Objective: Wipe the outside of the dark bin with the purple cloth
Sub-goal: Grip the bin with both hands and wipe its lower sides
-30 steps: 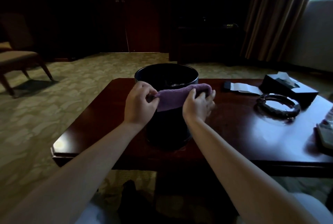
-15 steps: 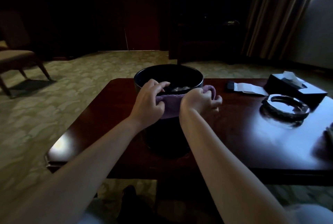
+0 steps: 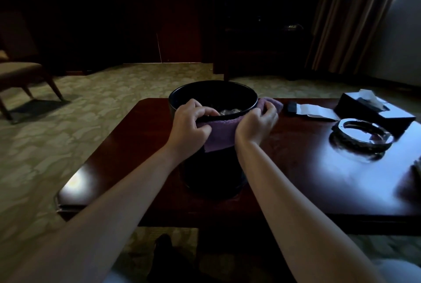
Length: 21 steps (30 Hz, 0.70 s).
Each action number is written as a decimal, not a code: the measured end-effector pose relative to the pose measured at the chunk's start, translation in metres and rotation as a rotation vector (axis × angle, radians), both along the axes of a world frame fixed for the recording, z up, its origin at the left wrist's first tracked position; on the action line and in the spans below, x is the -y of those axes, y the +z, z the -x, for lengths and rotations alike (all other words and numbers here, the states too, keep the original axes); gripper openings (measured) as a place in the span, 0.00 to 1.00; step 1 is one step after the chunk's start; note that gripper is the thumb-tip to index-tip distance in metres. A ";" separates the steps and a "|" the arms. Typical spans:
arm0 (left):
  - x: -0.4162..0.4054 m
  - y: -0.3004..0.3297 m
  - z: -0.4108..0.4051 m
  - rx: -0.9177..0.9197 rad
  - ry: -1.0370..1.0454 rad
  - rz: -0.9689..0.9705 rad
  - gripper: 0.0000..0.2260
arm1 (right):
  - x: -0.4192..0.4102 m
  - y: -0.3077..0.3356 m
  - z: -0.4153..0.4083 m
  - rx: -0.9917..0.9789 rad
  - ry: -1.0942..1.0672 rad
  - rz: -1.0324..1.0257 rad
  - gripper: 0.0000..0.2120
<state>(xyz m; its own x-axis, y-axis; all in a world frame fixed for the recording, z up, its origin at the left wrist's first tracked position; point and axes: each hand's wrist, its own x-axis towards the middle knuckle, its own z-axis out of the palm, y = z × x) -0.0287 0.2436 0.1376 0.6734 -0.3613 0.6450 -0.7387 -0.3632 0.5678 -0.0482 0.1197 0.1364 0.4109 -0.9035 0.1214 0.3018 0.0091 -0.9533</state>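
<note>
The dark round bin stands upright on the red-brown table, near its front edge. A purple cloth lies against the bin's near outer wall, just under the rim, and wraps round to the right side. My left hand grips the cloth's left end, fingers curled over the rim. My right hand grips the cloth at the bin's right side. Something pale lies inside the bin.
On the table's right part are a glass ashtray, a black tissue box and a dark flat item with white paper. A chair stands on the patterned carpet at far left. Curtains hang at back right.
Both hands have slid with the cloth along the bin's near wall, up to the rim and rightward. My left fingers now hook over the rim. The view moved closer.
</note>
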 end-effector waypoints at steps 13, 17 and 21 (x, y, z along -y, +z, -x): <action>-0.002 0.005 -0.006 -0.178 -0.188 0.164 0.14 | -0.013 -0.018 -0.023 -0.051 -0.069 0.176 0.23; 0.001 0.004 -0.008 -0.244 -0.248 0.273 0.20 | -0.002 -0.064 -0.027 0.093 0.009 -0.043 0.27; 0.006 0.001 -0.008 -0.276 -0.242 0.322 0.19 | 0.012 -0.126 -0.026 0.065 0.189 -0.428 0.23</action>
